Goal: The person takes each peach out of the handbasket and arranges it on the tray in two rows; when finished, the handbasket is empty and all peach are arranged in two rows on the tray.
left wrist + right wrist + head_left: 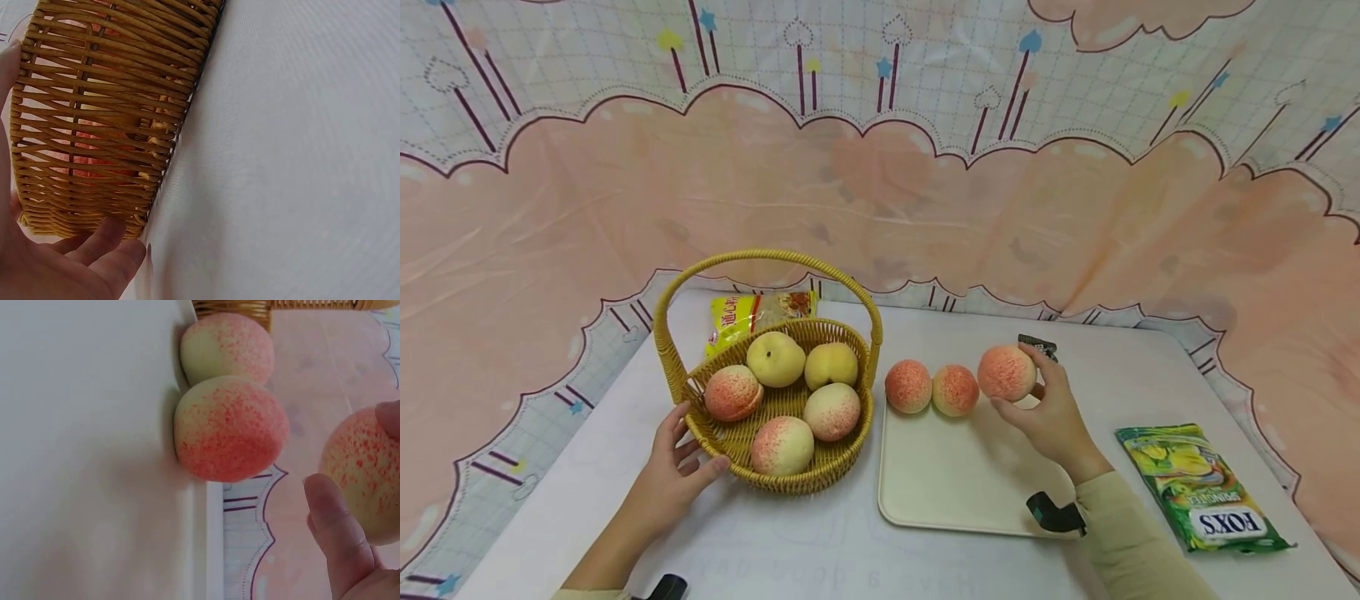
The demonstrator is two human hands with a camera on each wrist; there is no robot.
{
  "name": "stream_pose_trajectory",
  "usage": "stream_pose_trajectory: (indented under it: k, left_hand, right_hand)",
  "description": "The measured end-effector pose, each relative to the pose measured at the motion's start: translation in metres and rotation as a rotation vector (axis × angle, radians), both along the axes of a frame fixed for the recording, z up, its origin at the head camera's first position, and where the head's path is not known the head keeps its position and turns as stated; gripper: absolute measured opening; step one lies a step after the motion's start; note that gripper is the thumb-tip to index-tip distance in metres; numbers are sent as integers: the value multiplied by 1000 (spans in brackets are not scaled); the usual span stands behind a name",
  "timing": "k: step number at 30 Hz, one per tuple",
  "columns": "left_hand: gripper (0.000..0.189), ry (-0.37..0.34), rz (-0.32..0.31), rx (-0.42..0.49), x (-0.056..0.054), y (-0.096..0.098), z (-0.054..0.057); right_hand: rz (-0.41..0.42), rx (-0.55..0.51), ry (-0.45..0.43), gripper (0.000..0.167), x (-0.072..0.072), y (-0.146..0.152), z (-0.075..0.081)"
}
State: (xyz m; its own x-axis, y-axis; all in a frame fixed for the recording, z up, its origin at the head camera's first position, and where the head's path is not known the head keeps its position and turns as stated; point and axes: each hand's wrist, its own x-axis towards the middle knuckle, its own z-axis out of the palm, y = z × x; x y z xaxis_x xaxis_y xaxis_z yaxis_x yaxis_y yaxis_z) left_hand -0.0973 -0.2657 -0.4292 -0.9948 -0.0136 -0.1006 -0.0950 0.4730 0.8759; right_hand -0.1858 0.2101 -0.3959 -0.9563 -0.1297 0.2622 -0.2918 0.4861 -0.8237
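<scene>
My right hand [1056,421] pinches a pinkish-red peach [1006,373] between thumb and fingers, over the back right of a cream tray [955,483]. Beside it on the tray's back edge sit two more red-speckled peaches, a left one [908,387] and a right one [956,390]. In the right wrist view the held peach [365,478] is partly cut off. My left hand [670,471] rests spread against the near left side of a wicker basket [820,479]. Its fingers [115,253] touch the weave low down. Several peaches lie in the basket, some yellow [777,359], some red-blushed [733,392].
The basket's tall arched handle [767,254] stands over it. Behind the basket lies a yellow food packet [730,317]. A green FOX'S bag [1206,492] lies right of the tray. A small dark packet [1041,347] shows behind my right hand. A patterned cloth [925,192] hangs behind.
</scene>
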Motion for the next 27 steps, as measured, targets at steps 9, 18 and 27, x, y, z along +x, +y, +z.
stream_pose_trajectory:
  k: [9,18,27]
  left_hand:
    - [101,13,-5,-1,-2,0,-2]
    - [102,5,1,9,-2,-1,-1]
    - [102,9,-1,10,-1,-1,-2]
  right_hand:
    - [-51,59,7,79,-2,12,-6]
    - [-90,168,-14,71,-5,20,-14]
    - [-90,179,-142,74,-8,23,-16]
